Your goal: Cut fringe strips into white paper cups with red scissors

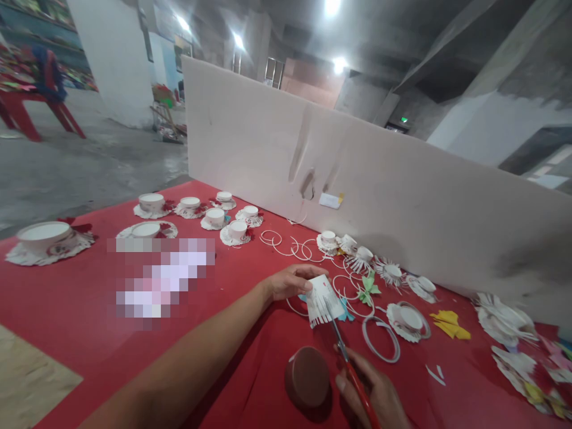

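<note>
My left hand grips a white paper cup, thumb and fingers closed on its near-left side. The cup's lower edge is cut into narrow strips. A pair of scissors with red handles is in my right hand, and its blades reach up to the strips. Whether the blades are closed on the paper I cannot tell. Just below the cup stands a brown round object. Pieces of light blue paper lie behind the cup, and a green paper piece is to its right.
Several fringed paper cups stand upside down on the red tabletop. Thin white rings, a thicker ring and yellow paper lie among them. A tall pale board rises along the far edge. Cut pieces pile up at right.
</note>
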Action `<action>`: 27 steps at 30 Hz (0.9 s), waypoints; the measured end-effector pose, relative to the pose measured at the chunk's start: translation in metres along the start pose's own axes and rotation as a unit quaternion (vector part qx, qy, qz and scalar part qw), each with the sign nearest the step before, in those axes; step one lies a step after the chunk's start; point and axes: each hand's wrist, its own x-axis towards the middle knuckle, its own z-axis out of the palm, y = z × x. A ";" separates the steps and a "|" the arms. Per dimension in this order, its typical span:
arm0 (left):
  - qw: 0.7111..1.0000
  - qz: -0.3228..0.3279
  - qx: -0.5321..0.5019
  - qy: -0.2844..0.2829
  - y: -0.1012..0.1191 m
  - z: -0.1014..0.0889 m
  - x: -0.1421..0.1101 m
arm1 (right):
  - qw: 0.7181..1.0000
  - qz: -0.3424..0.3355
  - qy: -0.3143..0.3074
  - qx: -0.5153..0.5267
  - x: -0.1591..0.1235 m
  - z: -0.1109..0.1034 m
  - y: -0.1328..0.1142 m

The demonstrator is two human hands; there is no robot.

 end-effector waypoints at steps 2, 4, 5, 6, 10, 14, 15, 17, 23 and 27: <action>1.000 -0.007 0.004 -0.013 0.000 -0.001 0.000 | 1.000 -0.008 0.003 0.001 0.001 0.000 0.003; 1.000 -0.011 0.006 -0.022 0.000 -0.002 0.000 | 1.000 -0.010 0.005 -0.001 0.001 0.001 0.007; 1.000 -0.012 0.007 -0.025 -0.001 -0.003 0.000 | 1.000 -0.004 0.005 0.002 0.001 0.002 0.008; 1.000 -0.013 0.008 -0.027 -0.001 -0.003 0.000 | 1.000 0.001 0.003 0.005 0.001 0.003 0.010; 0.999 -0.012 0.009 -0.031 -0.002 -0.005 0.001 | 1.000 -0.002 -0.004 -0.003 0.000 0.004 0.013; 0.999 -0.015 0.013 -0.036 -0.001 -0.006 0.000 | 1.000 -0.021 0.004 -0.005 0.001 0.002 0.013; 0.999 -0.017 0.015 -0.037 -0.001 -0.005 0.000 | 1.000 -0.021 0.003 0.000 0.001 0.002 0.014; 0.999 -0.022 0.019 -0.041 -0.001 -0.005 0.000 | 1.000 -0.016 -0.003 0.012 0.001 0.002 0.015; 0.998 -0.032 0.026 -0.048 -0.001 -0.002 0.000 | 0.999 -0.034 -0.001 0.000 0.002 0.003 0.017; 0.998 -0.032 0.029 -0.049 0.000 -0.001 0.000 | 0.999 -0.025 -0.040 -0.027 0.002 -0.003 0.013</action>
